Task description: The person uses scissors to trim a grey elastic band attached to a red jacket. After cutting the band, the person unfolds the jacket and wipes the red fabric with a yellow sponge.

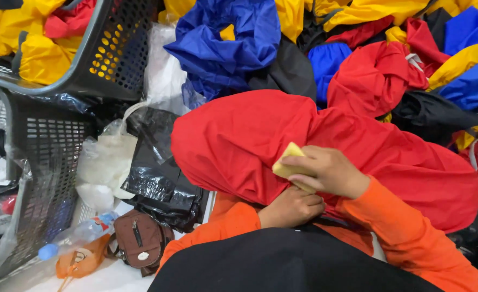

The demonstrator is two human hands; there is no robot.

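Grey baskets (95,51) hold yellow garments (39,57); right hand (325,173) presses sponge (287,162).

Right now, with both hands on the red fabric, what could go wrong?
1. The right hand pinches the yellow sponge only by its edge; it may slip out.
2. The left hand is half hidden under the red fabric, so its grip may fail unseen.
3. The water bottle lies beside the legs and could roll.

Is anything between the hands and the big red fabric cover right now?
Nothing visible. The right hand presses a yellow sponge-like pad against the large red fabric cover, so only that pad sits between palm and cloth. The left hand grips the cover's lower edge directly.
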